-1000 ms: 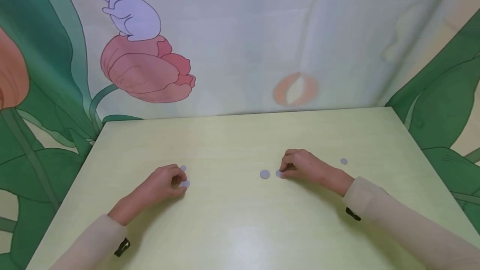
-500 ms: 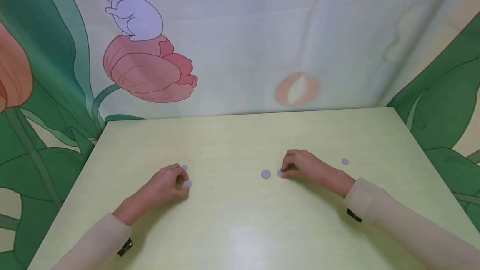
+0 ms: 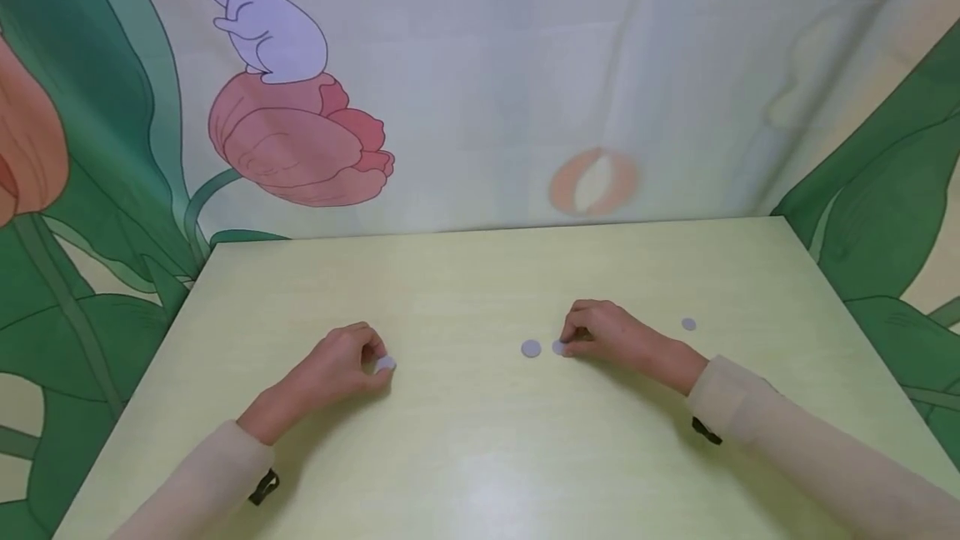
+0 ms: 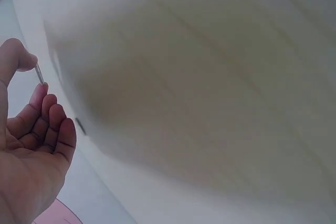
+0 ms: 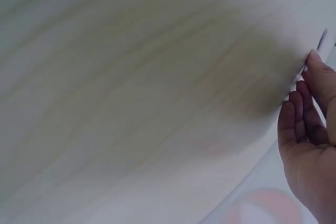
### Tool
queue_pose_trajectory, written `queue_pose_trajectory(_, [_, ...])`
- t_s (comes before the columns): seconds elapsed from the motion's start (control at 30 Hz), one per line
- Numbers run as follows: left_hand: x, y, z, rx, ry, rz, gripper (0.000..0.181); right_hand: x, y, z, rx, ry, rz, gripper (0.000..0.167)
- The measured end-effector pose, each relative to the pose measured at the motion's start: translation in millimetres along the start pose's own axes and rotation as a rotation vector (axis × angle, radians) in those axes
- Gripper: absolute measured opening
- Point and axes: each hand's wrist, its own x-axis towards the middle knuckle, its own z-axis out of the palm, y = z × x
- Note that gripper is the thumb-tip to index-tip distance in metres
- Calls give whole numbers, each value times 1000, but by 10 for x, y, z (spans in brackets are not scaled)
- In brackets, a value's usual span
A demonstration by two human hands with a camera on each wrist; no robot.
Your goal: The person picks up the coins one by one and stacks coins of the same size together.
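Observation:
In the head view the left hand (image 3: 345, 365) pinches a small pale round disc (image 3: 385, 363) between thumb and index finger. The left wrist view shows that disc (image 4: 39, 73) edge-on between the fingertips of the left hand (image 4: 34, 135), its other fingers curled loosely. Right of centre, the right hand (image 3: 611, 333) has thumb and fingertips on another pale disc (image 3: 558, 347), partly covered by them. A larger disc (image 3: 531, 348) lies just left of it, with a narrow gap. In the right wrist view the right hand (image 5: 312, 124) pinches at the far right edge.
A smaller disc (image 3: 688, 324) lies on the pale wooden table (image 3: 480, 290) beyond the right forearm. Another small disc seen earlier near the left hand is out of sight, probably behind the fingers. A printed curtain (image 3: 465, 107) hangs along the table's back edge.
The left hand has moved a little to the right with its disc, and the small disc behind it is no longer visible. The right hand has stayed in place.

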Motion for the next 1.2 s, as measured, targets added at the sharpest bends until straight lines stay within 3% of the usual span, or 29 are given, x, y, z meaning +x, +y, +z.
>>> queue_pose_trajectory(0.53, [346, 464, -27, -17, 31, 139, 15, -61, 55, -51, -54, 30, 2, 11])
queue_pose_trajectory(0.7, [399, 560, -3, -29, 17, 158, 15, -22, 63, -36, -68, -3, 4, 12])
queue_pose_trajectory(1.0, [495, 731, 78, -12, 15, 225, 15, 1, 7, -17, -138, 5, -9, 12])
queue_pose_trajectory(1.2, [538, 851, 174, -17, -10, 228, 14, -7, -21, 26, -160, -2, 23, 16])
